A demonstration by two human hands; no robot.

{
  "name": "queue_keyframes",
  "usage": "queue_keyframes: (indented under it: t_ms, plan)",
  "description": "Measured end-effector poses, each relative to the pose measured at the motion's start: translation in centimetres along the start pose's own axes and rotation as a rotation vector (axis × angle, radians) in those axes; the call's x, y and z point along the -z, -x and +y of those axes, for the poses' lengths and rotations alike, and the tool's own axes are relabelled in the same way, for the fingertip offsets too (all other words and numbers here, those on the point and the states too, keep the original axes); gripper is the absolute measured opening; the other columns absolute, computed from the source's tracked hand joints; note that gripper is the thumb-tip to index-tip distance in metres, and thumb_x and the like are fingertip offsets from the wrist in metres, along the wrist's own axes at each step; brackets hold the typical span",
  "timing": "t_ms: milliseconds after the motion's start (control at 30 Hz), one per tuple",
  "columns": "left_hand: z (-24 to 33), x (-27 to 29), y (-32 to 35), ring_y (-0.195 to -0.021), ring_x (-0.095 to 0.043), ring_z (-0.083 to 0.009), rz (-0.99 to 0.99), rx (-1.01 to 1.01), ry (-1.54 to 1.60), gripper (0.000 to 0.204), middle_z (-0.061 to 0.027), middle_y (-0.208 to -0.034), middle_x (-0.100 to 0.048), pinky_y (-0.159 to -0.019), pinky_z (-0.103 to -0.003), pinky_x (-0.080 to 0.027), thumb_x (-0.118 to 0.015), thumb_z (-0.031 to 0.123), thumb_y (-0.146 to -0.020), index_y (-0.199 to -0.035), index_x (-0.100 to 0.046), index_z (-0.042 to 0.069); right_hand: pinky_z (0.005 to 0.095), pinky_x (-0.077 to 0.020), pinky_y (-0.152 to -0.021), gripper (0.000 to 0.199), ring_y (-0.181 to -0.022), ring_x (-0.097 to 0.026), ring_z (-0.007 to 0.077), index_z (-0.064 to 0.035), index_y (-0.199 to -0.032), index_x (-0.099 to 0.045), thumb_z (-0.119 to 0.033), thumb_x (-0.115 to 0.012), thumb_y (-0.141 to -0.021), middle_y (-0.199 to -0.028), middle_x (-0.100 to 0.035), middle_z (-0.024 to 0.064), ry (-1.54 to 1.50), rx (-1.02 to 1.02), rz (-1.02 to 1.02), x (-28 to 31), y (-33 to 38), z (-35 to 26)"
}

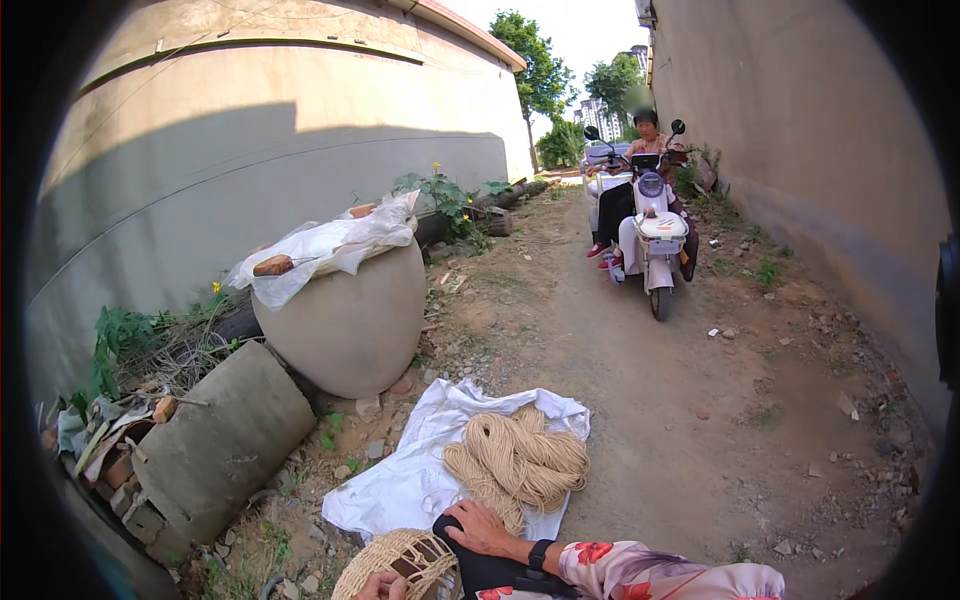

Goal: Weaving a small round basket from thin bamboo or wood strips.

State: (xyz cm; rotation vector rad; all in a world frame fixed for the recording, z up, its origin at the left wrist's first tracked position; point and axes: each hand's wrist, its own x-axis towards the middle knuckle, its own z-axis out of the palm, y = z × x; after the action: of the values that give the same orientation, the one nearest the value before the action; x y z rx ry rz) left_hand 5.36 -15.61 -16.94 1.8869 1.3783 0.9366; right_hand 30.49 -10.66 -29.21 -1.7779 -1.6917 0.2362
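Note:
At the lower edge my left hand [383,587] grips the side of a woven piece of tan cord [395,555], open-meshed and rounded like a basket or bag. Only part of that hand shows. My right hand [480,527] lies over black cloth [480,568] at my knee, its fingers laid out beside the woven piece. A dark watch [540,556] is on that wrist, below a floral sleeve. Just ahead, thick skeins of tan cord [520,462] rest in a heap on a white plastic sack [395,482] spread over the ground.
A large grey clay vat [345,325] with plastic sheeting [320,245] over its top stands left. Nearer is a concrete cylinder [225,445] by rubble. A person [645,135] sits on a white electric scooter [655,225] up the dirt lane [650,385]. Walls flank both sides.

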Motion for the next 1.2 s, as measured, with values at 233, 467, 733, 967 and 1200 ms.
queue_keyframes:
  t_ms: [233,467,733,967,1200]
  plan:
    - [-1.2,-0.4,-0.7,-0.075,-0.065,-0.0184,-0.055,0.016,0.032,0.021,-0.0112,-0.082,-0.070,-0.069,-0.033,-0.052,-0.065,0.016,-0.086,-0.099,-0.070,0.001,0.0477,-0.0430,-0.097,0.039,-0.115,-0.051,0.0349,-0.0113,-0.120,-0.060,-0.036,-0.059,-0.089,-0.120,-0.056,0.0146,0.025,-0.018,0.004,-0.4,-0.2,1.1]
    - [0.9,0.1,-0.9,-0.075,-0.064,-0.0181,-0.104,0.018,0.049,0.027,-0.0110,-0.083,-0.070,-0.070,-0.032,-0.051,-0.066,0.020,-0.088,-0.101,-0.070,-0.002,0.0528,-0.0460,-0.089,0.039,-0.112,-0.052,0.0357,-0.0117,-0.120,-0.058,-0.034,-0.061,-0.089,-0.115,-0.055,0.0161,-0.004,0.019,0.107,0.0,0.0,2.0]
    - [1.3,0.4,-1.3,-0.076,-0.064,-0.0173,-0.104,0.033,0.074,0.026,-0.0101,-0.083,-0.070,-0.071,-0.032,-0.051,-0.068,0.022,-0.087,-0.098,-0.070,-0.001,0.0509,-0.0447,-0.090,0.039,-0.110,-0.052,0.0360,-0.0114,-0.121,-0.058,-0.033,-0.061,-0.089,-0.115,-0.055,0.0165,-0.022,0.029,0.094,-0.1,0.2,1.2]
    - [-1.8,0.2,-1.9,-0.064,-0.060,-0.0096,-0.042,0.067,0.198,0.012,-0.0039,-0.072,-0.065,-0.059,-0.025,-0.048,-0.066,0.011,-0.087,-0.091,-0.066,-0.001,0.0496,-0.0441,-0.089,0.038,-0.109,-0.052,0.0338,-0.0122,-0.119,-0.059,-0.034,-0.061,-0.088,-0.116,-0.055,0.0135,-0.014,0.044,0.097,-0.6,-0.3,0.1]
    - [-1.1,-0.1,-1.8,-0.063,-0.059,-0.0084,-0.024,0.064,0.164,0.013,-0.0024,-0.070,-0.065,-0.059,-0.025,-0.047,-0.066,0.012,-0.088,-0.089,-0.066,-0.001,0.0500,-0.0433,-0.089,0.038,-0.109,-0.051,0.0333,-0.0117,-0.118,-0.058,-0.033,-0.062,-0.087,-0.115,-0.054,0.0133,-0.027,0.041,0.101,-0.7,0.0,0.3]
